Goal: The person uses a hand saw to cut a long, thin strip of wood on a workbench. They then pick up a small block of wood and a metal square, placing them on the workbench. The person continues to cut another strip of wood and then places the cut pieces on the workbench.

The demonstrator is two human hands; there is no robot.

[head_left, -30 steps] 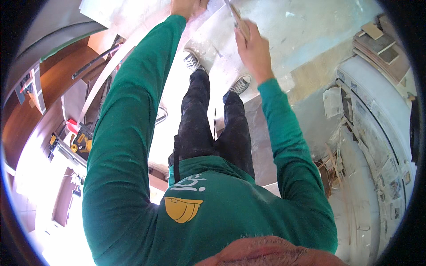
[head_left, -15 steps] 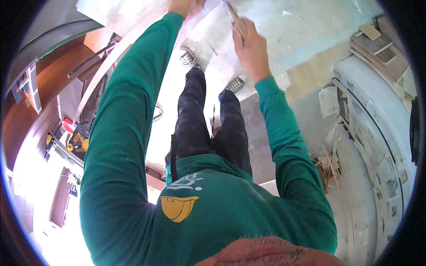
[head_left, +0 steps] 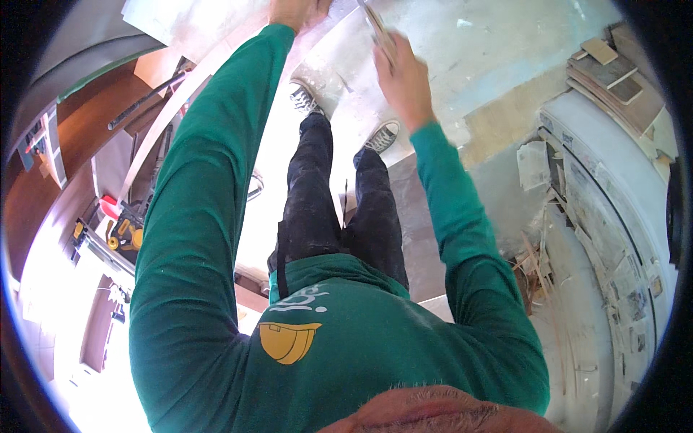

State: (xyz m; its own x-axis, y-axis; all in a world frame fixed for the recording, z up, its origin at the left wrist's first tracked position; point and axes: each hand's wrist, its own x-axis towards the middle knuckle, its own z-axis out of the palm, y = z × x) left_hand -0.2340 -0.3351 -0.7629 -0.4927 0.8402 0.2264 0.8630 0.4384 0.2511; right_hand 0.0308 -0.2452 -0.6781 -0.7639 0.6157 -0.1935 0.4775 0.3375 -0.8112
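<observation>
My right hand (head_left: 406,85) is closed around the pale wooden handle of a slim tool (head_left: 376,24). The tool points up toward the top edge, and its far end is blurred and partly cut off, so its kind is unclear. At the upper edge my left hand (head_left: 291,13) is only partly in the picture, next to a large pale sheet (head_left: 189,23). Its fingers are mostly cut off, and whether they grip anything does not show. Both arms reach forward in green sleeves.
Stacked board offcuts (head_left: 613,79) lie on a rounded, paper-covered structure (head_left: 603,209) at the right. Thin wood strips (head_left: 538,270) stand below it. On the left are brown panels (head_left: 94,123) and a yellow-and-black power tool (head_left: 126,234). My sneakers (head_left: 381,136) stand on the dusty floor.
My right hand and the tool have shifted slightly left and up. My left hand has moved a little to the left.
</observation>
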